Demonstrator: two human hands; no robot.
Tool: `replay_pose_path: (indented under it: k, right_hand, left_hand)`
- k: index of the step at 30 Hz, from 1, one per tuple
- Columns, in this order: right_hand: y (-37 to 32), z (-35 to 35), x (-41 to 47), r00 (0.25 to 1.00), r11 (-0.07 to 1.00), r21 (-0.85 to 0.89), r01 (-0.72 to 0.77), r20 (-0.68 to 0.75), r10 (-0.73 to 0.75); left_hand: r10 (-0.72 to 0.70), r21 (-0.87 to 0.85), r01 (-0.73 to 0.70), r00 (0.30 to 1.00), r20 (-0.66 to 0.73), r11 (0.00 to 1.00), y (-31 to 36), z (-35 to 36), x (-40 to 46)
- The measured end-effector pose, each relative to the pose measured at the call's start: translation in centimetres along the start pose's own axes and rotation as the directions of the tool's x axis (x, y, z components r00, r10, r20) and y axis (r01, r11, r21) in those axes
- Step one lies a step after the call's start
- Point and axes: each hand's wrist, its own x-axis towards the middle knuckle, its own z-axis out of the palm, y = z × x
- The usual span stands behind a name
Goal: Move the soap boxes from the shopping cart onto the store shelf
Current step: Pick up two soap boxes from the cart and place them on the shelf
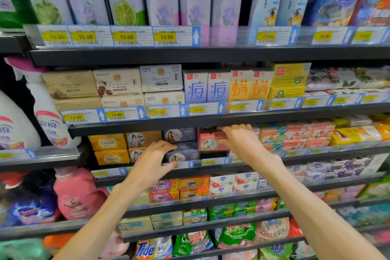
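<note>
Right hand (238,139) is up at the store shelf (211,121), fingers clamped over a pink soap box (211,141), seating it in the gap under its palm, probably to face it with the row. Left hand (155,159) hovers spread and empty before the dark boxes (182,154), likely steadying them. The shopping cart is out of view.

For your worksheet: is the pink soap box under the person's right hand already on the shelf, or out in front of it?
On the shelf. The pink cardboard soap box sits behind the price rail, beside the dark purple boxes, right hand on it.
</note>
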Motion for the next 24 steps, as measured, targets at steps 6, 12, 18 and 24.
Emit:
replay_pose_path:
  k: [6,12,18,24]
  right_hand:
    - [-0.1,0.1,0.4,0.998,0.999,-0.047,-0.010,0.054,0.013]
    - [-0.6,0.4,0.3,0.997,0.995,-0.091,-0.038,0.058,0.043]
    - [-0.7,-0.1,0.5,0.995,0.997,-0.061,-0.045,0.091,0.050]
    - [-0.4,0.2,0.5,0.995,0.998,-0.047,-0.037,0.091,0.041]
  left_hand:
    - [0.006,0.015,-0.006,1.000,-0.004,1.000,-0.5,0.0,-0.3]
    - [0.046,0.093,-0.045,0.999,-0.010,0.995,-0.6,0.0,-0.3]
    - [0.062,0.119,-0.058,0.998,-0.027,0.991,-0.9,-0.3,0.1]
    - [0.051,0.111,-0.046,0.997,-0.050,0.993,-1.3,-0.3,0.5]
